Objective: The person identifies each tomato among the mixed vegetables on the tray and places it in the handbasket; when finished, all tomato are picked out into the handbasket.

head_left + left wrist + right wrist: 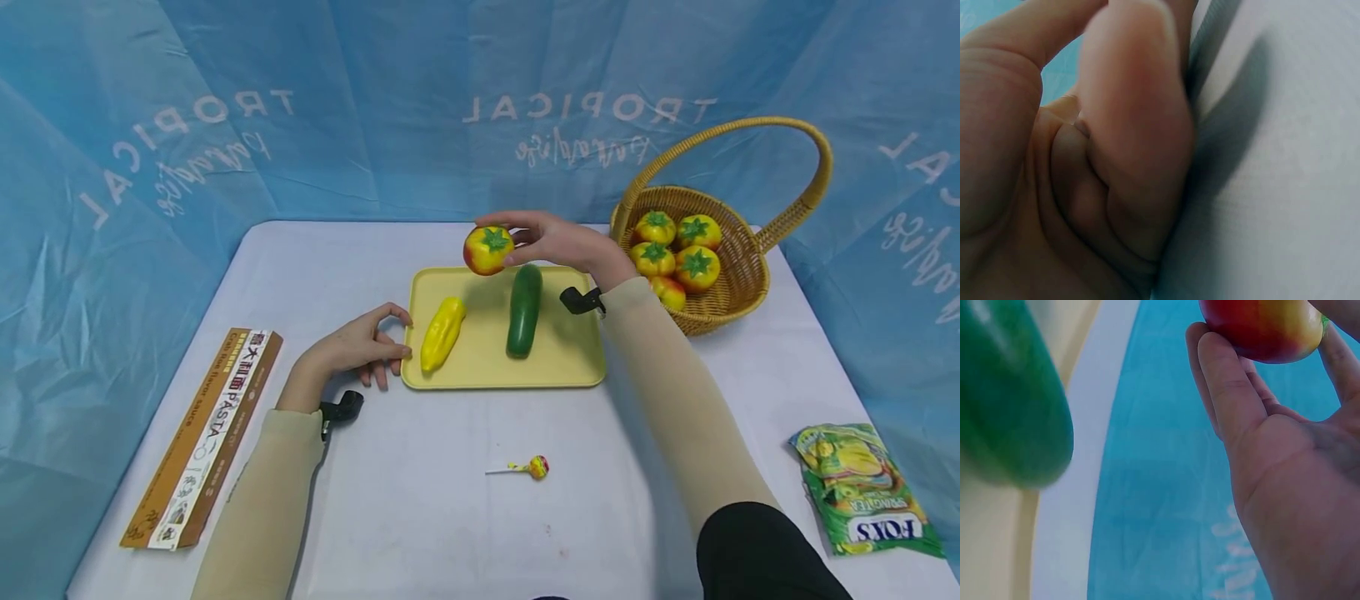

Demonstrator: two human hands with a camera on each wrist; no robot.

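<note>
My right hand (pixel 558 242) holds a yellow-and-red tomato (pixel 483 252) with a green leafy top between thumb and fingers, above the far edge of a yellow tray (pixel 480 367). In the right wrist view the tomato (pixel 1263 328) sits at the fingertips. On the tray lie a long yellow pepper (pixel 442 335) at left and a green cucumber (pixel 524 312) right of the middle. Beside the tray's left rim is my left hand (pixel 356 343), loosely bent, with index finger and thumb tips right at the rim. The left wrist view shows bent fingers (pixel 1138 125) close over the white cloth.
A wicker basket (pixel 738 287) with a tall handle stands at the back right, holding several similar tomatoes (pixel 697 268). A pasta box (pixel 202 437) lies at left, a lollipop (pixel 537 467) in front of the tray, a green Fox's candy bag (pixel 866 487) at front right.
</note>
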